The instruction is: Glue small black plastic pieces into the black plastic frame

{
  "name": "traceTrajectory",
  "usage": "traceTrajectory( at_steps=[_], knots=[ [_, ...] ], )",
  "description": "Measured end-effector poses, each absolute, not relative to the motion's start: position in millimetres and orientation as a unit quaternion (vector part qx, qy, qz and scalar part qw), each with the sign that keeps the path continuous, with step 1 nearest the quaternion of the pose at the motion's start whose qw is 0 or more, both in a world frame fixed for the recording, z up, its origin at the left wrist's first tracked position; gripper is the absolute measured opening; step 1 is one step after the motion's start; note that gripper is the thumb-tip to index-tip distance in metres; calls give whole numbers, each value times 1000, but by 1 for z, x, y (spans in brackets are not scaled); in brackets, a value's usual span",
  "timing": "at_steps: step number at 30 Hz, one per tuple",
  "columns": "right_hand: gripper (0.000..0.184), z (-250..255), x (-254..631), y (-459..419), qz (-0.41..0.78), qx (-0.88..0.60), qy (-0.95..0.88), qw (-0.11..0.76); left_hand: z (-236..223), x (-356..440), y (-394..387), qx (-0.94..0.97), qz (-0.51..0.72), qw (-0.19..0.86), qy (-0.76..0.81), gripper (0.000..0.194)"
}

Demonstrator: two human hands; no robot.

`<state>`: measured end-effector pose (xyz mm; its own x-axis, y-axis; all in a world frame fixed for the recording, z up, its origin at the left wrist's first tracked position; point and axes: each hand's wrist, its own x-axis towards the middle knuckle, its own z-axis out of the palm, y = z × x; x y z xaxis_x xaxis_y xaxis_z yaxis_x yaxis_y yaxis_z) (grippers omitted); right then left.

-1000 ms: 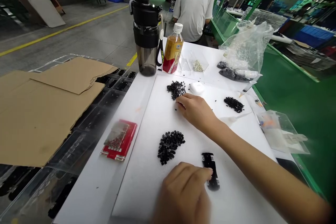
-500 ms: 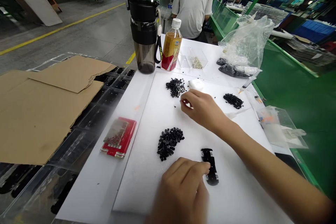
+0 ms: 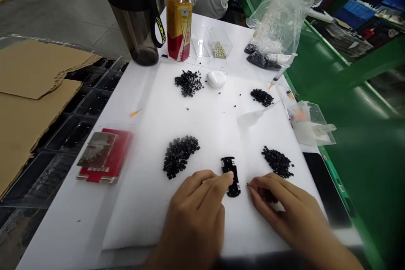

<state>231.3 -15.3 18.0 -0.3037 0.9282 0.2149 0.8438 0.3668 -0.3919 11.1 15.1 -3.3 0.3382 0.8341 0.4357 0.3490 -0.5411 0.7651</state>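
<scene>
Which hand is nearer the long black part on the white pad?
The left hand: its fingertips are on the long black part. The right hand is to the part's right, apart from it across some white pad, a tiny dark piece at its fingertips.

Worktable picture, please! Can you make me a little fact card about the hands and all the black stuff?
left hand: fingertips on the black part
right hand: seems to pinch a tiny dark piece
black piles: far left pile, far right pile, near left pile, near right pile
under them: white mat
drinks: yellow-and-red bottle, dark tumbler
</scene>
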Motion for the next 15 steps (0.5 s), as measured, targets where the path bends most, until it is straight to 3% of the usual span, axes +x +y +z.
traceTrajectory(
  at_steps=[5,12,15],
  knots=[
    [12,22,215,-25,105,-538,-796,256,-2,13,16,783,409,260,391,43],
    [44,-2,199,-51,106,-501,-816,266,0,14,17,787,396,239,407,34],
    [50,-3,201,-51,115,-489,-825,259,0,15,17,791,391,234,408,33]
  ],
)
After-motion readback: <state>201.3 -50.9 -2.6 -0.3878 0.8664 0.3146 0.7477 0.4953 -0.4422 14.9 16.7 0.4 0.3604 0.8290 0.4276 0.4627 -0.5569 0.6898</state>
